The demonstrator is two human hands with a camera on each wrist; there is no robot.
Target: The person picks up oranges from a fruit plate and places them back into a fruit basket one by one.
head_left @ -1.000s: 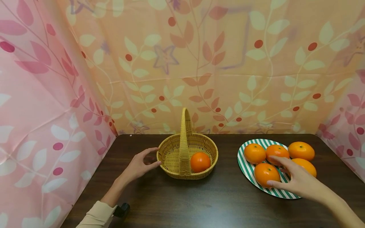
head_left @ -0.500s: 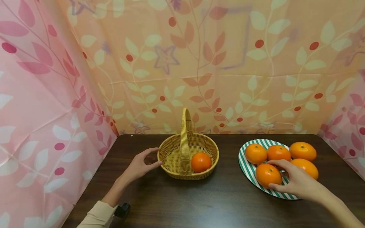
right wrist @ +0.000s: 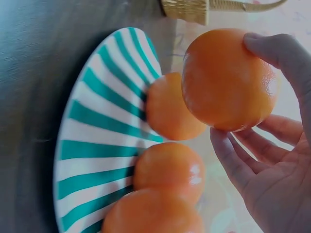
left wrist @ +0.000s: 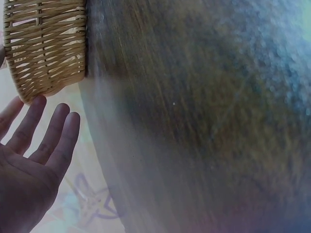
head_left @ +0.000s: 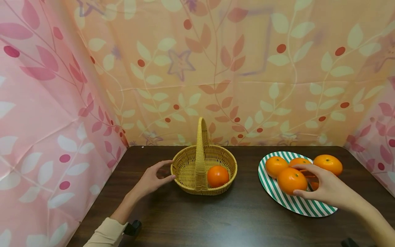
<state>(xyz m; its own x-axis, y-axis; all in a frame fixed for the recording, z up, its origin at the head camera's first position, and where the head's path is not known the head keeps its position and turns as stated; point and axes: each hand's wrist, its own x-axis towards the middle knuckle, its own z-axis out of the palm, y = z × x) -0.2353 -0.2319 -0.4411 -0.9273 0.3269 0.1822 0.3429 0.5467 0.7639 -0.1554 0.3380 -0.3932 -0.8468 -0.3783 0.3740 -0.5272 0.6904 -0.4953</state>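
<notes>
My right hand (head_left: 333,190) holds an orange (head_left: 291,180) between thumb and fingers. The right wrist view shows this orange (right wrist: 226,80) raised off the green-and-white striped plate (right wrist: 92,126). Several other oranges remain on the plate, one at its far left (head_left: 275,167) and one at its far right (head_left: 328,164); my hand partly hides another. My left hand (head_left: 150,179) touches the left rim of a yellow wicker basket (head_left: 182,168) with spread fingers, and the left wrist view has its fingertips against the weave. Inside the basket, right of the handle, lies one orange (head_left: 218,176).
Basket and plate stand apart on a dark wooden table (head_left: 216,219). The basket's tall arched handle (head_left: 200,154) rises over its middle. Behind the table hangs a patterned curtain (head_left: 160,85), with pink cloth on both sides.
My right hand has taken hold of the front orange and lifted it slightly off the plate. My left hand stays at the basket rim.
</notes>
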